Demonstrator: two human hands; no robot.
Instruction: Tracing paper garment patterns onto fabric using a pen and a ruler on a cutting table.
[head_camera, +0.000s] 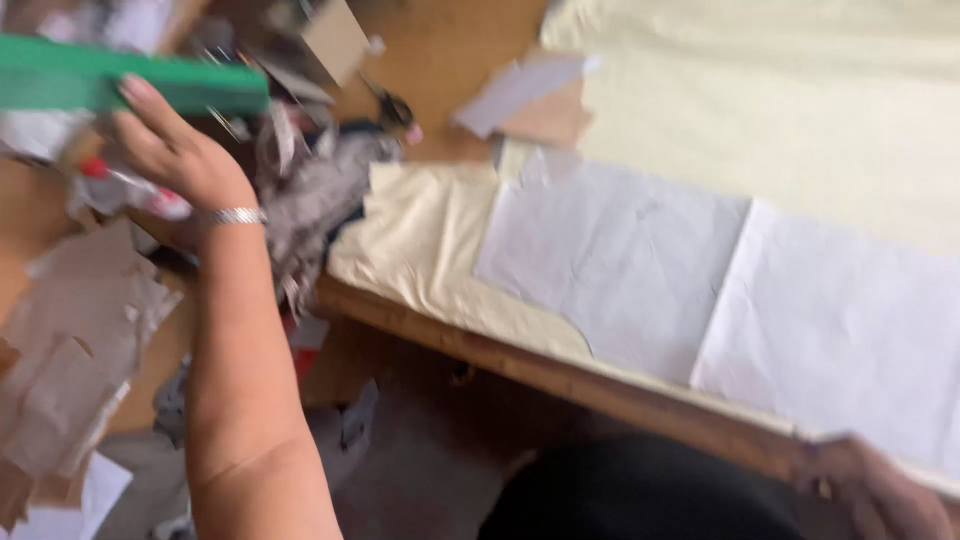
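My left hand (165, 145) reaches up to the far left and grips a long flat green ruler (120, 85); a silver bracelet (235, 215) sits on that wrist. My right hand (875, 490) is low at the bottom right, at the wooden table edge (560, 372), touching the near rim of a white paper sheet (840, 330). The blur hides whether its fingers pinch the sheet. A second white paper sheet (610, 255) lies beside it. Both rest on cream fabric (780, 110) spread over the table.
A heap of grey fabric scraps (310, 195) lies by the cloth's left corner, with black-handled scissors (395, 105) behind it. Brown paper pieces (70, 350) lie at the left, and more paper offcuts (525, 95) lie at the top centre. Dark clothing (640, 495) fills the bottom centre.
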